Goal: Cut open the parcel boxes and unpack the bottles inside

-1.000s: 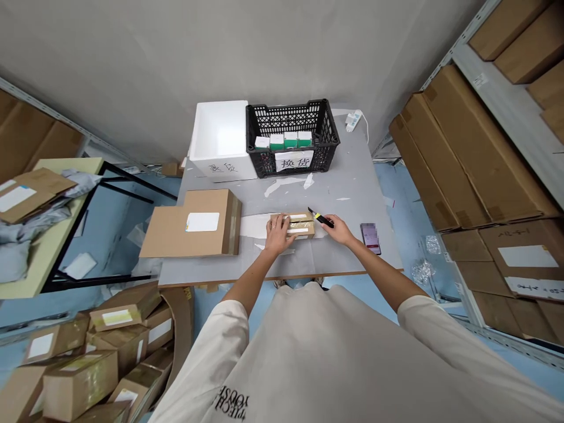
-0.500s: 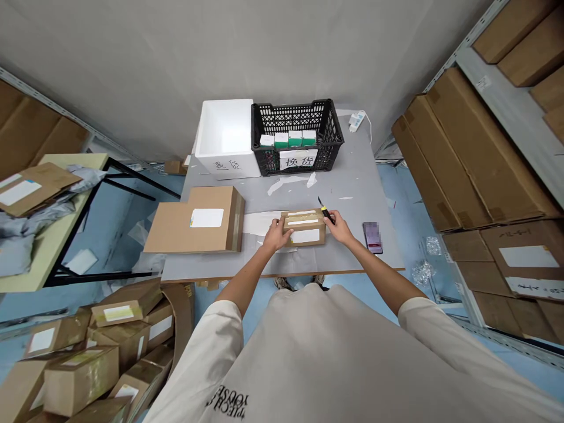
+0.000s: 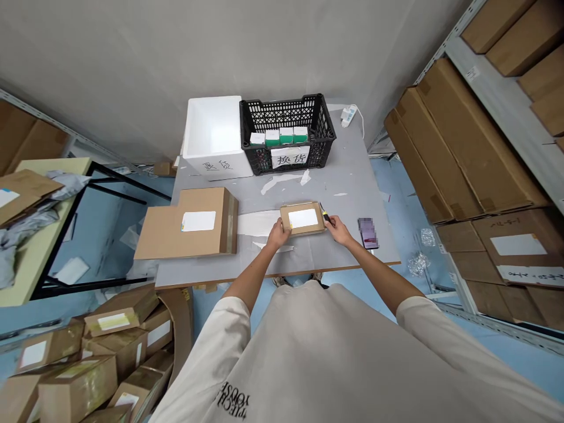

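Note:
A small cardboard box (image 3: 285, 222) with a white label on its upper face is between my two hands, over the front of the table. My left hand (image 3: 278, 235) grips its left end, the fingers partly hidden by the box. At the right end, my right hand (image 3: 338, 229) is closed around a black and yellow utility knife (image 3: 325, 216), its blade pointing up and away from me. The knife lies close against the box's right edge. Right of that hand, a phone (image 3: 368, 233) rests on the table.
A larger carton (image 3: 202, 238) stands left on the grey table (image 3: 264, 267). Behind are a white foam box (image 3: 218, 165) and a black crate (image 3: 288, 161) holding several green-and-white boxes (image 3: 286, 136). Cartons (image 3: 79, 382) are piled at lower left; shelving (image 3: 467, 76) flanks the right.
The small box has been tipped so its labelled face now points up toward me and its taped face is out of sight. Both hands stay at its ends. The whole view has shifted slightly.

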The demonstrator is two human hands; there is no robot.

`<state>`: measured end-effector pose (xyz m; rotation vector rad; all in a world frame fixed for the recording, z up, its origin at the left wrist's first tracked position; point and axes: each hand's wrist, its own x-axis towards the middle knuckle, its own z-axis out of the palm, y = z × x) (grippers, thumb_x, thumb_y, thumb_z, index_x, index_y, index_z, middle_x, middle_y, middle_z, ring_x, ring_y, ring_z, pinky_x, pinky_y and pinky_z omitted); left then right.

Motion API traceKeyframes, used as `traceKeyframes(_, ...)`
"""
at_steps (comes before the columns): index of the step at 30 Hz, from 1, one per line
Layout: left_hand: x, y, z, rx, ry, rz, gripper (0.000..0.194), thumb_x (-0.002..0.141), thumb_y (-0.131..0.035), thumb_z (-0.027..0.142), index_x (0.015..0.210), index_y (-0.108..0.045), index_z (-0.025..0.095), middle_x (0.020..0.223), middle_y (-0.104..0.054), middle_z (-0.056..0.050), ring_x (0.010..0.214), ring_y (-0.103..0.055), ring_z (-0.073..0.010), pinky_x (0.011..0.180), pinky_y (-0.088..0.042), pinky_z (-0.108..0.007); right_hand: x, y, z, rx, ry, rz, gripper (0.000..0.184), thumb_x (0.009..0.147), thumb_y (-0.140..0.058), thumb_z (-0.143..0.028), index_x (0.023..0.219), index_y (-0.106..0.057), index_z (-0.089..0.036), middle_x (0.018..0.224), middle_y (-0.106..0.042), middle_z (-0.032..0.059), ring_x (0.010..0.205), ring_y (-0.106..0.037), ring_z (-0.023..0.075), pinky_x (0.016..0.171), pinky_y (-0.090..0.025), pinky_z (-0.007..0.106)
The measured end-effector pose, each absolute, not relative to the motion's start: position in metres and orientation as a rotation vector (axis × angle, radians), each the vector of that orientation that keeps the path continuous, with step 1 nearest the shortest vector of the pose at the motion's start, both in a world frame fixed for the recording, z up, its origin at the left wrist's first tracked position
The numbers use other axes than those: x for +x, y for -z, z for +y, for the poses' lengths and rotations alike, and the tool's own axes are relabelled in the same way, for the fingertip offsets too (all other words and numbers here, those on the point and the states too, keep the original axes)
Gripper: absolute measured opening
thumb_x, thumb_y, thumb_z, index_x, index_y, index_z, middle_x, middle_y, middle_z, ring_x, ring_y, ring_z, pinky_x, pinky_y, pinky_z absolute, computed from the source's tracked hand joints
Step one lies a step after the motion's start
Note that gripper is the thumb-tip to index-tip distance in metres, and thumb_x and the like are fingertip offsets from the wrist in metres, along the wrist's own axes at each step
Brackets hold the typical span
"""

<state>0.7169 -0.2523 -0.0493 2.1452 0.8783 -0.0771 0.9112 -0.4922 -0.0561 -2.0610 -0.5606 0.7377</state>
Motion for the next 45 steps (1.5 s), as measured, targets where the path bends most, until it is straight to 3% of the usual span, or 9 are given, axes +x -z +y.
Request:
traceKeyframes(7, 0.701, 0.057, -0.261, 2.056, 0.223, 0.905, 0.109, 0.080, -0.081, 0.037, 0.163, -0.013, 0.016, 0.143, -0.061, -0.022, 0.130, -0.062, -0.0309, 0.102, -0.050, -0.040, 0.901, 0.057, -0.494, -2.072, -0.735, -0.567, 0.044, 0.092, -0.054, -0.060, 0.118, -0.058, -0.025, 0.104, -0.076, 0.0071, 0.094, -0.070, 0.0252, 0.089, -0.055, 0.042)
traceKeyframes(12, 0.702, 0.050, -0.264, 2.007, 0.230, 0.900, 0.093, 0.088, -0.070, 0.027, 0.163, -0.015, 0.021, 0.129, -0.072, -0.014, 0.115, -0.070, -0.0277, 0.097, -0.052, -0.038, 0.897, 0.048, -0.492, -2.133, -0.754, -0.587, 0.043, 0.093, -0.051, -0.060, 0.118, -0.056, -0.025, 0.096, -0.076, 0.0046, 0.082, -0.068, 0.0245, 0.081, -0.055, 0.041)
traceKeyframes(16, 0.699, 0.033, -0.260, 2.007, 0.206, 0.932, 0.080, 0.094, -0.063, 0.039, 0.161, -0.023, 0.020, 0.128, -0.071, -0.014, 0.108, -0.072, -0.0262, 0.092, -0.052, -0.036, 0.900, 0.040, -0.495, -2.128, -0.702, -0.589, 0.045, 0.094, -0.050, -0.061, 0.121, -0.055, -0.025, 0.101, -0.075, 0.0056, 0.089, -0.070, 0.0252, 0.084, -0.055, 0.041)
traceKeyframes(20, 0.696, 0.014, -0.254, 2.052, 0.180, 0.962, 0.062, 0.097, -0.056, 0.056, 0.147, -0.046, 0.021, 0.112, -0.074, -0.011, 0.107, -0.070, -0.0278, 0.091, -0.051, -0.036, 0.905, 0.034, -0.496, -2.114, -0.664, -0.558, 0.048, 0.095, -0.048, -0.063, 0.124, -0.054, -0.025, 0.095, -0.073, 0.0038, 0.087, -0.072, 0.0251, 0.084, -0.056, 0.041)
traceKeyframes(24, 0.702, 0.011, -0.254, 2.059, 0.111, 1.009, 0.048, 0.099, -0.053, 0.051, 0.135, -0.055, 0.020, 0.109, -0.074, -0.010, 0.105, -0.070, -0.0264, 0.091, -0.052, -0.036, 0.907, 0.033, -0.492, -2.138, -0.645, -0.560, 0.049, 0.094, -0.049, -0.064, 0.122, -0.054, -0.025, 0.093, -0.073, 0.0041, 0.087, -0.071, 0.0260, 0.083, -0.056, 0.041)
traceKeyframes(30, 0.708, 0.019, -0.264, 2.116, -0.160, 0.887, 0.046, 0.094, -0.056, 0.024, 0.139, -0.047, 0.021, 0.140, -0.055, -0.014, 0.108, -0.068, -0.0209, 0.096, -0.054, -0.035, 0.909, 0.030, -0.479, -2.037, -0.656, -0.529, 0.051, 0.094, -0.048, -0.064, 0.124, -0.052, -0.024, 0.120, -0.074, 0.0120, 0.105, -0.070, 0.0253, 0.095, -0.054, 0.043)
traceKeyframes(35, 0.701, 0.014, -0.267, 2.371, -0.079, 0.732, 0.036, 0.097, -0.047, 0.022, 0.132, -0.057, 0.023, 0.147, -0.047, -0.013, 0.116, -0.063, -0.0260, 0.100, -0.053, -0.041, 0.914, 0.027, -0.464, -1.971, -0.688, -0.500, 0.051, 0.093, -0.051, -0.064, 0.123, -0.053, -0.023, 0.123, -0.072, 0.0132, 0.111, -0.068, 0.0257, 0.102, -0.051, 0.045)
traceKeyframes(40, 0.694, 0.006, -0.272, 2.690, 0.036, 0.641, 0.052, 0.095, -0.046, 0.016, 0.146, -0.050, 0.021, 0.143, -0.052, -0.016, 0.130, -0.050, -0.0333, 0.107, -0.044, -0.047, 0.922, 0.025, -0.459, -1.998, -0.664, -0.520, 0.051, 0.094, -0.050, -0.059, 0.128, -0.056, -0.020, 0.131, -0.069, 0.0153, 0.112, -0.068, 0.0260, 0.102, -0.052, 0.044)
traceKeyframes(45, 0.689, 0.003, -0.278, 2.820, 0.076, 0.541, 0.060, 0.092, -0.049, 0.015, 0.152, -0.042, 0.019, 0.151, -0.048, -0.016, 0.134, -0.046, -0.0326, 0.109, -0.039, -0.046, 0.931, 0.002, -0.455, -2.104, -0.519, -0.728, 0.055, 0.101, -0.041, -0.055, 0.137, -0.062, -0.019, 0.132, -0.070, 0.0134, 0.110, -0.068, 0.0264, 0.102, -0.051, 0.043)
